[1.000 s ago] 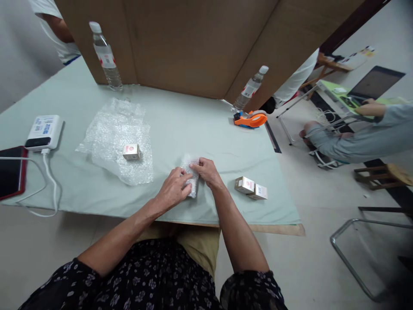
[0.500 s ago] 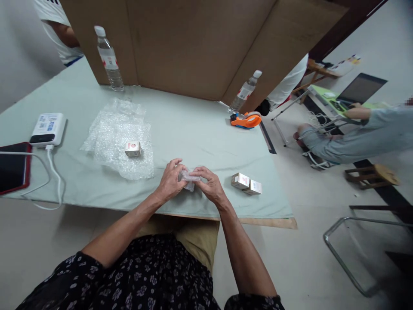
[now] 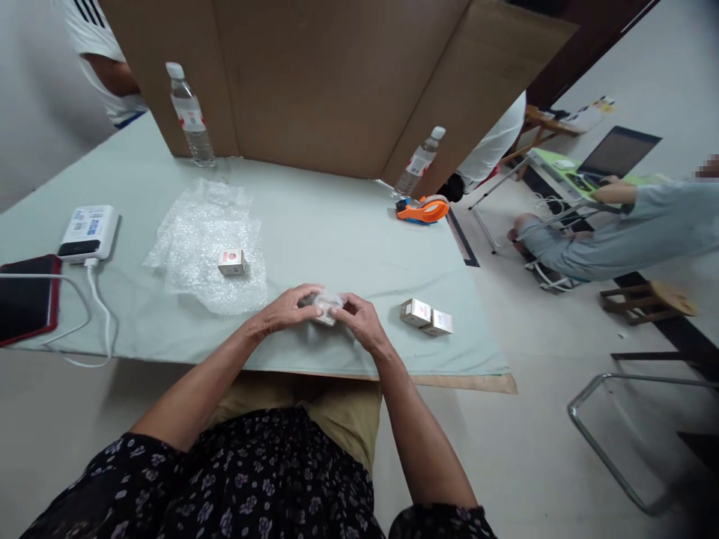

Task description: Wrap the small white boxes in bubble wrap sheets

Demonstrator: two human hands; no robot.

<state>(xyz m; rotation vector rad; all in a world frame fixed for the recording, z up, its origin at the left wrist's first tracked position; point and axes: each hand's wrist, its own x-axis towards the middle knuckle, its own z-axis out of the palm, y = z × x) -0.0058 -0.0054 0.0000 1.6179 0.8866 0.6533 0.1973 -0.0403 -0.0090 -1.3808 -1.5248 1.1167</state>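
Both left grip (image 3: 293,307) and right grip (image 3: 359,318) curled around one wrapped box (image 3: 326,312), just below frame centre; opening no wider than the box, thumbs on its near side, fingers beyond. Box covered at least partly in transparent film. Whether it rests on the counter (image 3: 320,232) or is slightly raised: cannot tell.

Counter: pale green cloth, creased along the near edge, brown board edge showing below at lower right. Left of centre, bubble wrap (image 3: 191,277) lying flat, overlapping pieces, with a small carton (image 3: 231,262) on top. Right of centre, a first box (image 3: 416,312) and a second box (image 3: 439,323), side by side. Beyond them, orange tape dispenser (image 3: 422,210).

Far edge: cardboard panel (image 3: 308,90) upright, with a left bottle (image 3: 191,116) and a right bottle (image 3: 416,166) before it, both capped. Left edge of frame: white power bank (image 3: 90,232), white cable (image 3: 101,314), red-edged dark device (image 3: 28,299).

Room: white sleeve (image 3: 104,45), upper left. Right side: open laptop (image 3: 621,153) on a green top; seated person (image 3: 645,232) in pale blue-grey; wooden stool (image 3: 648,302); metal tube frame (image 3: 585,391) on pale floor (image 3: 517,449).
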